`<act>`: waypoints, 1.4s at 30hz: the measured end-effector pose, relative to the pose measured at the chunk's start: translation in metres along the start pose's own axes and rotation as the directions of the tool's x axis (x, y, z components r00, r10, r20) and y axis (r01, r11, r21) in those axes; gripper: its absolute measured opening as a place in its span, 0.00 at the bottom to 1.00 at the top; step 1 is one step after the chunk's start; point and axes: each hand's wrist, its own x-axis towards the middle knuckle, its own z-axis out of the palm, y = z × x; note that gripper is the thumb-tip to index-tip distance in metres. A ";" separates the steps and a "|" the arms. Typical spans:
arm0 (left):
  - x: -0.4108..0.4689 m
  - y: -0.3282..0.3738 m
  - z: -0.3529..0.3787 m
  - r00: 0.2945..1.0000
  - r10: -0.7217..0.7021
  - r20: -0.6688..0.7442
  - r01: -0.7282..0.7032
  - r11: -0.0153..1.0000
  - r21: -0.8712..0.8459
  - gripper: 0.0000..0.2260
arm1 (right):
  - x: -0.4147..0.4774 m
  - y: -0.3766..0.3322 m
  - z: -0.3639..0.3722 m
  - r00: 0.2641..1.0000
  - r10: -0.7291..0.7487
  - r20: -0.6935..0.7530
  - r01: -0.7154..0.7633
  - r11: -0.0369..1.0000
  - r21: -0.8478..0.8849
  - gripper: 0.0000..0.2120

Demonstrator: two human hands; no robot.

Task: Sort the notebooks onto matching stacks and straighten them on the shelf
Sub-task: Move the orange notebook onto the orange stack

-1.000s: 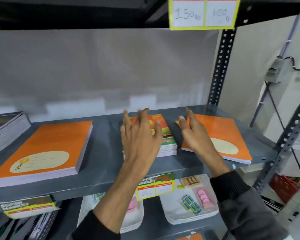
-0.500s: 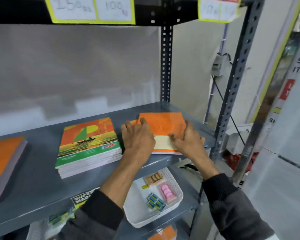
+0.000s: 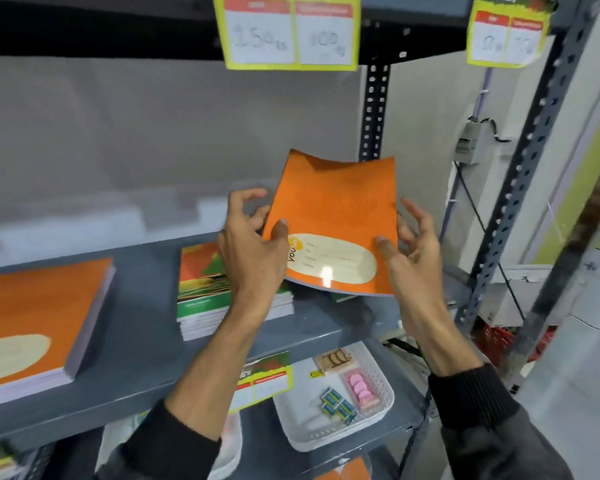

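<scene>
I hold one thin orange notebook (image 3: 336,216) with a cream oval label, lifted above the grey shelf (image 3: 146,355) and tilted up. My left hand (image 3: 253,258) pinches its lower left edge; my right hand (image 3: 409,251) grips its lower right edge with the fingers behind it. A stack of green-and-orange notebooks (image 3: 205,292) lies on the shelf under my left wrist. A green corner of another notebook (image 3: 342,297) peeks out beneath the held one. A thick stack of matching orange notebooks (image 3: 39,317) lies at the far left of the shelf.
Yellow price tags (image 3: 291,32) hang from the shelf above. A white basket (image 3: 340,434) with erasers and small items sits on the lower shelf. A perforated metal upright (image 3: 520,209) bounds the shelf on the right, with a red crate (image 3: 496,337) beyond it.
Both hands went from pressing on the orange notebook lying on the shelf to lifting it clear and tilting it up. The view has shifted right and closer.
</scene>
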 end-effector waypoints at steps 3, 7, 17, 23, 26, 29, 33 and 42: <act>0.017 -0.002 -0.059 0.995 -0.002 -0.100 0.003 1.000 0.010 0.17 | -0.007 -0.018 0.055 0.996 -0.054 0.069 0.051 0.998 0.043 0.27; 0.032 -0.008 -0.142 0.980 -0.011 -0.198 0.027 0.997 0.076 0.17 | -0.028 -0.033 0.131 0.983 -0.066 0.172 0.050 0.994 0.097 0.27; 0.031 -0.054 -0.309 0.941 0.004 -0.338 0.141 0.904 0.403 0.17 | -0.105 -0.025 0.291 0.912 0.030 0.410 -0.054 0.997 0.047 0.21; 0.022 -0.083 -0.350 0.940 -0.066 -0.335 0.242 0.822 0.516 0.20 | -0.137 -0.012 0.330 0.867 0.133 0.480 -0.067 0.986 -0.152 0.22; 0.016 -0.094 -0.360 0.948 -0.117 -0.295 0.287 0.713 0.640 0.21 | -0.149 -0.007 0.334 0.810 0.198 0.552 0.039 0.921 -0.388 0.12; 0.013 -0.095 -0.361 0.971 -0.120 -0.208 0.236 0.639 0.732 0.21 | -0.150 -0.007 0.331 0.759 0.285 0.586 0.057 0.867 -0.495 0.17; 0.015 -0.081 -0.345 0.984 -0.093 -0.154 0.180 0.541 0.822 0.24 | -0.142 -0.018 0.319 0.769 0.301 0.564 -0.050 0.908 -0.417 0.28; 0.019 -0.030 -0.190 0.996 0.018 0.083 -0.063 0.802 0.593 0.19 | -0.071 -0.050 0.203 0.933 0.096 0.347 0.025 0.944 -0.329 0.28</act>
